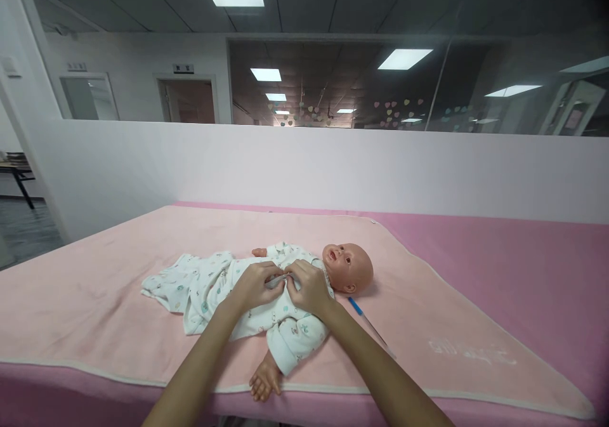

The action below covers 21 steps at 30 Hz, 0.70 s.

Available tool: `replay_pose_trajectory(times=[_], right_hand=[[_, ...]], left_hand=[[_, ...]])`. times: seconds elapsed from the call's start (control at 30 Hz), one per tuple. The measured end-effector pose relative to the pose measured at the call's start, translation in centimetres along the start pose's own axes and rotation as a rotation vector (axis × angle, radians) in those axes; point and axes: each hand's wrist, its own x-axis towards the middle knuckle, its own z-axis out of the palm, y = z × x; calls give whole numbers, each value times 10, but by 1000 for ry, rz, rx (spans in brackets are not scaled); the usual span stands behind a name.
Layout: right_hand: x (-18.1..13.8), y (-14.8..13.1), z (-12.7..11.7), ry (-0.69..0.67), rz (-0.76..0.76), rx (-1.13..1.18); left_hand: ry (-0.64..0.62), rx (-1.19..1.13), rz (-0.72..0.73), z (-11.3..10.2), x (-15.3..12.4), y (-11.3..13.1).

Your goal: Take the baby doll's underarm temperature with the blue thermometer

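A baby doll (349, 268) lies on its back, head to the right, in a white long gown (209, 294) with small printed figures. My left hand (259, 284) is closed at the chest, with fingertips pinching a whitish edge that looks like the gown's front. Right beside it, my right hand (308, 284) also pinches the cloth, and the fingertips of both hands nearly meet. Exactly what lies between the fingers is partly hidden. One doll hand (266, 376) sticks out of the near sleeve. Close to the doll's head lies a thin stick with a blue end (356, 306).
A pale pink blanket (118, 275) with a light border spreads under the doll, over a darker pink padded surface (514, 262). Behind it runs a low white wall (333, 170) with glass above. At the far left stands a dark-legged table (21, 179).
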Motion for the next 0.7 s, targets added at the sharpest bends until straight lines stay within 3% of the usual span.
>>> replay_pose_trajectory(times=[0.37,0.7], right_hand=[[0,1,0,-16,15,24],[3,-1,-2,-8,47,68]], left_hand=[[49,226,31,7,-4,3],[23,-8,-85,1,-2,6]])
